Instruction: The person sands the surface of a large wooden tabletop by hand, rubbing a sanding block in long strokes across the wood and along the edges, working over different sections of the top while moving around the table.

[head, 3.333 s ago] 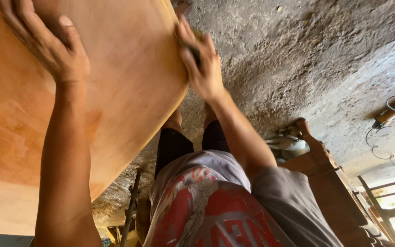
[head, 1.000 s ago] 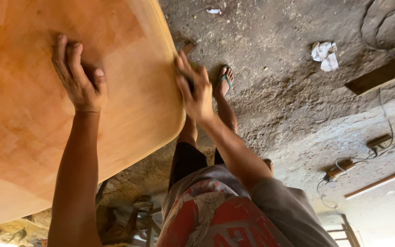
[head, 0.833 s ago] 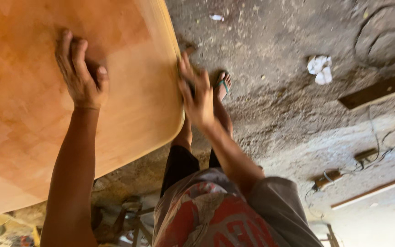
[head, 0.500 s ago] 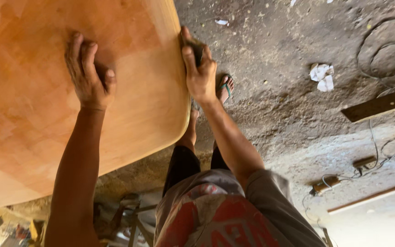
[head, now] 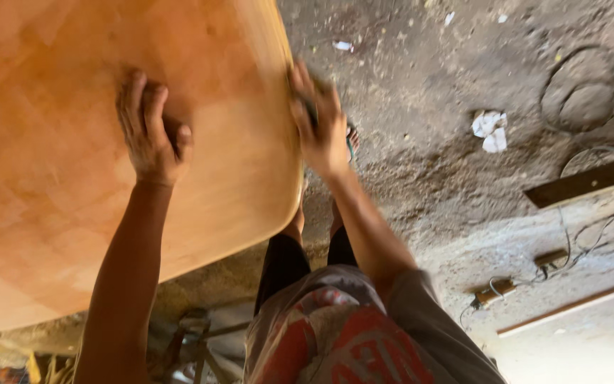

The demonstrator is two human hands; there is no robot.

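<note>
A large wooden tabletop (head: 58,185) with a rounded corner and an orange-brown surface fills the left of the view. My left hand (head: 149,135) lies palm down on its top face, fingers together, holding nothing. At the tabletop's right edge, my right hand (head: 319,129) is closed around a small dark piece (head: 312,112) pressed against the rim. That hand is blurred, and I cannot tell what the piece is. My sandalled foot (head: 351,139) shows just beyond the right hand on the floor.
Rough, dusty concrete floor (head: 428,85) lies to the right. On it are crumpled white paper (head: 490,131), a coiled cable (head: 578,89), a dark plank (head: 584,181), a pale wooden strip (head: 559,311) and loose wires (head: 591,242). Metal clutter (head: 197,334) sits under the tabletop's near edge.
My right hand has kept sliding along the tabletop's edge with the dark piece. My left hand stays flat on the top, lower on the board than three seconds ago.
</note>
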